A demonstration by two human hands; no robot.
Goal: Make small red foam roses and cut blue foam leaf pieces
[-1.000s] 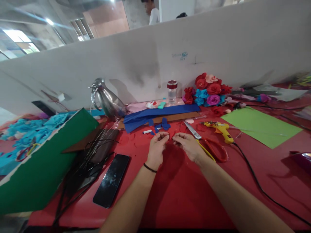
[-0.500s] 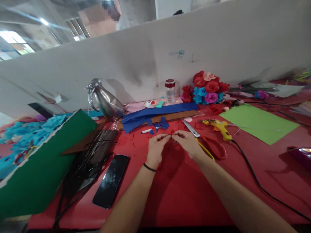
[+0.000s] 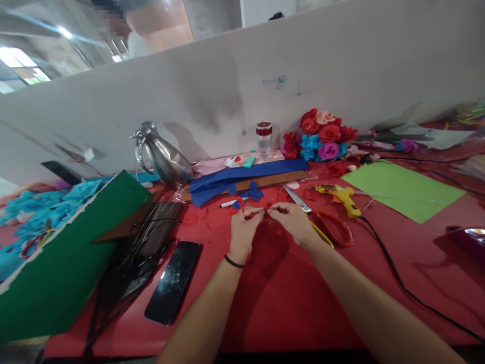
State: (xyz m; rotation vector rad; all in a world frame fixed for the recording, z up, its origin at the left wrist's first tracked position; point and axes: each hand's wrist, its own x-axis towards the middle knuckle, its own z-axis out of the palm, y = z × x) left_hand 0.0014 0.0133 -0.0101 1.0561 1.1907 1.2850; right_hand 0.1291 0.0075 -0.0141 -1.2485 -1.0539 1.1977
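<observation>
My left hand (image 3: 245,228) and my right hand (image 3: 291,220) meet over the middle of the red table. Between their pinched fingertips is a small red paper piece (image 3: 267,206), mostly hidden by the fingers. A red strip (image 3: 241,203) shows just above the left hand's knuckles; whether it joins the held piece I cannot tell. Beyond the hands lie blue paper petals (image 3: 255,191) and a white marker (image 3: 229,203). Scissors (image 3: 331,227) with red and yellow handles rest close beside my right hand, blades pointing away from me.
A yellow glue gun (image 3: 346,199) and a green sheet (image 3: 407,189) lie to the right. Paper flowers (image 3: 326,132), a lidded jar (image 3: 264,139) and a steel jug (image 3: 164,156) stand by the wall. At left are a phone (image 3: 173,282) and a green board (image 3: 68,268).
Both hands stay together in nearly the same spot, fingers shifting slightly on the red piece. The red strip by my left hand stands out more. Behind the wall, a person has moved left.
</observation>
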